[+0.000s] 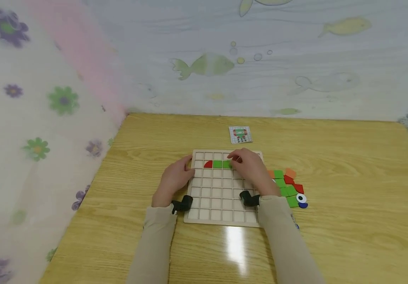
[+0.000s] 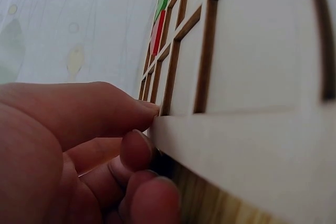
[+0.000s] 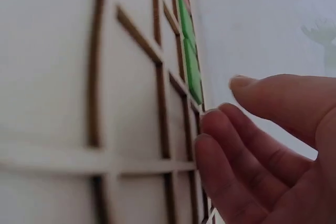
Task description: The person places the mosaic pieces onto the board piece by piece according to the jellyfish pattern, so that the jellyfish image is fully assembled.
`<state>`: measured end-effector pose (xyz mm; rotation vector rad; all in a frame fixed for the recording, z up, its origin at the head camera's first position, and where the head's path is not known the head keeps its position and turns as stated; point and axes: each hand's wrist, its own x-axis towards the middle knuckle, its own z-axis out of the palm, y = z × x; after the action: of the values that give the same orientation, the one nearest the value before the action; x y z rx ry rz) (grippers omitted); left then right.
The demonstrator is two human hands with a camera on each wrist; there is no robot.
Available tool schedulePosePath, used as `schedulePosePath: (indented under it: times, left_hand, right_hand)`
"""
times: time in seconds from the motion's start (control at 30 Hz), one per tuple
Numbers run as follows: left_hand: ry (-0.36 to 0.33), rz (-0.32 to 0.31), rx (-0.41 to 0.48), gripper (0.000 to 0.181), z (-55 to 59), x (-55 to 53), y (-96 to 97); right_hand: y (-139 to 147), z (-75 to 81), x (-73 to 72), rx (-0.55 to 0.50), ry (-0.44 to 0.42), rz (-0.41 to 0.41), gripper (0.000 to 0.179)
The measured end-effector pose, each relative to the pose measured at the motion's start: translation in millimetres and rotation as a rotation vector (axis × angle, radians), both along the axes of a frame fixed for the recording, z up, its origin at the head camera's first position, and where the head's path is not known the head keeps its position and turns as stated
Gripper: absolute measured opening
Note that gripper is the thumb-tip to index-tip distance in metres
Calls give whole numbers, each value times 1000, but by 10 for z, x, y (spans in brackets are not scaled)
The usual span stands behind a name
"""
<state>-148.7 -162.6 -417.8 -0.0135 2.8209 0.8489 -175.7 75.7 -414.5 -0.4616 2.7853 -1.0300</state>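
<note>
A wooden grid board point(image 1: 206, 215) lies on the table. In its second row from the far side sit a red quarter-circle tile point(image 1: 208, 164) and, to its right, two green square tiles point(image 1: 217, 164) side by side. My left hand point(image 1: 175, 176) grips the board's left edge, its thumb point(image 2: 123, 109) at the rim and the other fingers curled below. Just right of the second green tile, my right hand point(image 1: 250, 165) hovers close over the board. In the right wrist view a gap shows between its thumb point(image 3: 283, 95) and fingers, with nothing between them.
A small pattern card point(image 1: 240, 135) with a printed figure on a grid lies beyond the board. Right of the board, partly behind the right forearm, are several loose tiles: green point(image 1: 289, 191), red point(image 1: 298, 188), orange point(image 1: 290, 172), and a white eye tile point(image 1: 301, 198). Walls border the table.
</note>
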Motion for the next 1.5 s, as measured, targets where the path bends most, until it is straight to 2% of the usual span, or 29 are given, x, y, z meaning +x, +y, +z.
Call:
schedulePosePath:
  times: [0.3, 0.53, 0.7, 1.07, 1.3, 1.5]
  left_hand:
    - [-4, 1, 5, 52, -14, 3, 45]
    - [-12, 3, 20, 52, 5, -1, 55]
    - [-9, 0, 24, 53, 12, 0, 47]
    - [-15, 17, 30, 53, 4, 16, 24]
    - [-5, 2, 27, 54, -7, -12, 39]
    - [-15, 15, 11, 54, -18, -2, 11]
  right_hand:
    - [231, 29, 127, -19, -20, -31, 22]
    - [497, 86, 142, -21, -140, -26, 28]
    - [683, 139, 163, -41, -191, -34, 34]
    - [1007, 213, 204, 7, -208, -112, 35]
    - [1132, 248, 214, 60, -201, -132, 31]
    - [1191, 211, 228, 64, -259, -126, 35]
